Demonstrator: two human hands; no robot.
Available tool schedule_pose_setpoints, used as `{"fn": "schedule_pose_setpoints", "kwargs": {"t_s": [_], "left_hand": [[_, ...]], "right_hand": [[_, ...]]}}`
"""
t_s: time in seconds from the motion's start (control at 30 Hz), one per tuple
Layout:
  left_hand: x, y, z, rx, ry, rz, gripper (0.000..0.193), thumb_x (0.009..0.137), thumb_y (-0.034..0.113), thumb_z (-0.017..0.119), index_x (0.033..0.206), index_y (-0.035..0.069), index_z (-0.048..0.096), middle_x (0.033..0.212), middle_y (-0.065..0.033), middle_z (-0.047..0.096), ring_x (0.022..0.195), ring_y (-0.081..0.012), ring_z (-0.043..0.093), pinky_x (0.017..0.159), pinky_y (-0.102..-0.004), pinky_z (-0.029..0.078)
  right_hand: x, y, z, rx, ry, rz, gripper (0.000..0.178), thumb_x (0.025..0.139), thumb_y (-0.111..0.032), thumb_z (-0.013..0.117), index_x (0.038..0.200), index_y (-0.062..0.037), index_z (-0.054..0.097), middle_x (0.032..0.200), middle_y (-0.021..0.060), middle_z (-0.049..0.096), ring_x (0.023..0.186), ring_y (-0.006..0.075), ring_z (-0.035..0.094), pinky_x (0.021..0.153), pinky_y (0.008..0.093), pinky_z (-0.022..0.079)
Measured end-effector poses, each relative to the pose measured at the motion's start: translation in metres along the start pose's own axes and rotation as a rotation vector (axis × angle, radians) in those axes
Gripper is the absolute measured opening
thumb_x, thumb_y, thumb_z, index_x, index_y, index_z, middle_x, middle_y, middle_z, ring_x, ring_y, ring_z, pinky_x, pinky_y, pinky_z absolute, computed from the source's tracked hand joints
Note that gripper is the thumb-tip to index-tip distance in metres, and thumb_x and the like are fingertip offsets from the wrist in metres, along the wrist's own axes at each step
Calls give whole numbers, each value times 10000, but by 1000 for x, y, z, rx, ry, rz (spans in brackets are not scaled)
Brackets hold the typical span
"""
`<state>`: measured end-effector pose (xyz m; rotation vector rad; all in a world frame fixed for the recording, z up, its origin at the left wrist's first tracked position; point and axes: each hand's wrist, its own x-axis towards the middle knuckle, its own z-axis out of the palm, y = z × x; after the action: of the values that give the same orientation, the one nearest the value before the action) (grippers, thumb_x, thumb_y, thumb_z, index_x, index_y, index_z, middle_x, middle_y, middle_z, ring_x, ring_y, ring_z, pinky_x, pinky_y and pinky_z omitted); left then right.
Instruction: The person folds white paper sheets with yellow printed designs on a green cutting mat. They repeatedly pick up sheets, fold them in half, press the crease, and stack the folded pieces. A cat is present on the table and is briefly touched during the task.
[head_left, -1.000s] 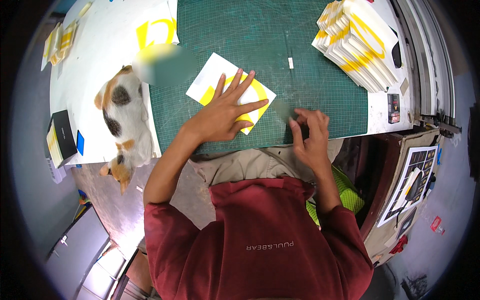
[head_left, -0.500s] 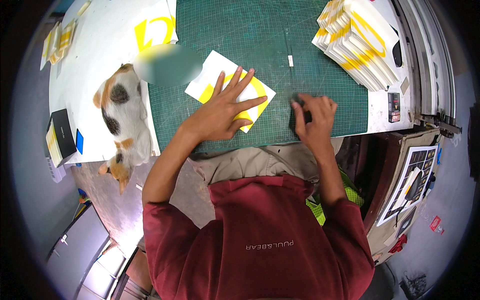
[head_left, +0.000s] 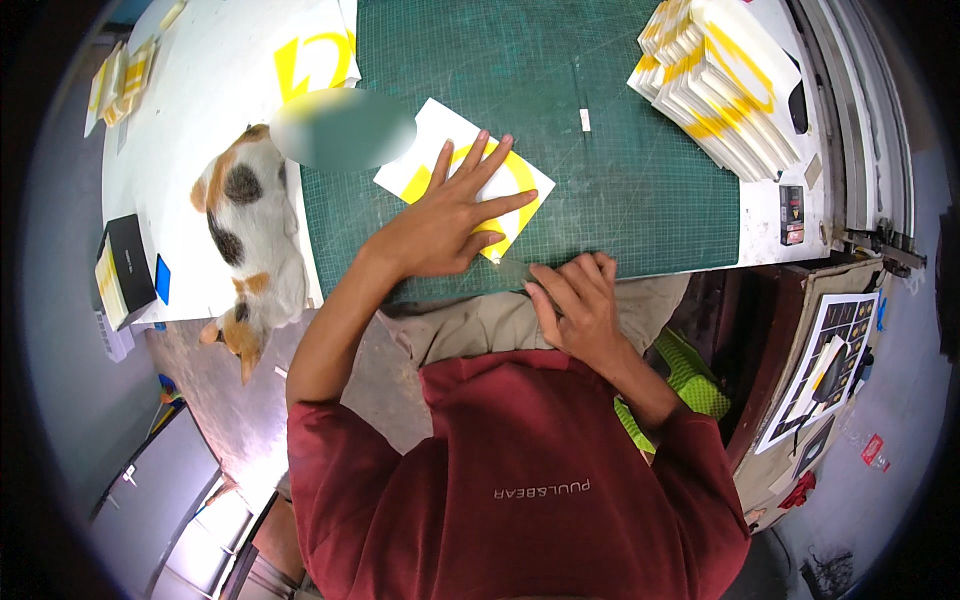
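My left hand [head_left: 445, 220] lies flat with fingers spread. Under it is a white sheet with yellow print [head_left: 425, 128], set at a slant on the green cutting mat [head_left: 480, 50]. My right hand [head_left: 585, 305] is closed in a pinch at the mat's near edge, right of the sheet's lowest corner. A thin, pale, see-through strip [head_left: 515, 269] runs from the fingertips to that corner; its exact kind I cannot make out. Part of the sheet and its print is hidden by my left hand.
A cat [head_left: 245, 215] lies on the white table at left, its head over the edge. Stacked white-and-yellow folded pieces [head_left: 715, 95] stand at far right. A small white piece [head_left: 585, 121] lies on the mat. Left stands a black box [head_left: 128, 262]; right, a small box [head_left: 791, 215].
My right hand has moved left and nearer to me, up to the sheet's lowest corner, and the pale strip now shows there. My left hand stays on the sheet.
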<state>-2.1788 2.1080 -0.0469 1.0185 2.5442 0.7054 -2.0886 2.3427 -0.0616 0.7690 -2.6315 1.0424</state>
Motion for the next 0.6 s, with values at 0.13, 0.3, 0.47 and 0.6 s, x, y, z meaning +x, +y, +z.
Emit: {"fn": "schedule_pose_setpoints", "kwargs": {"t_s": [0.13,0.3,0.47,0.6], "left_hand": [[-3,-3,4,-25,6,-16,624,913,233,670,1498,316,470,1683,-152,68,1538,-426,8,1199,-649,7],[-1,-4,6,-143,175,-21,605,891,262,710,1455,164,517,1623,-199,268,1522,-416,164,1232,-574,36],[-11,44,39,18,639,-221,479,780,252,812,1159,30,622,1051,-125,611,959,-325,583,912,-450,414],[-8,78,65,-61,635,-417,382,784,191,798,1095,42,634,925,-86,581,840,-292,554,751,-411,394]], "right_hand": [[12,24,-11,-116,110,163,222,775,-72,762,986,-66,693,760,46,581,717,232,530,778,391,355],[8,33,-18,-155,59,90,185,831,-109,744,1005,-68,699,829,50,613,794,238,541,825,406,362],[29,73,-48,-465,267,232,272,869,-213,755,1067,-34,702,989,112,605,927,289,554,908,449,349],[27,56,-40,-163,346,243,261,843,-99,767,1078,-11,697,1066,148,589,977,303,567,831,386,445]]}}
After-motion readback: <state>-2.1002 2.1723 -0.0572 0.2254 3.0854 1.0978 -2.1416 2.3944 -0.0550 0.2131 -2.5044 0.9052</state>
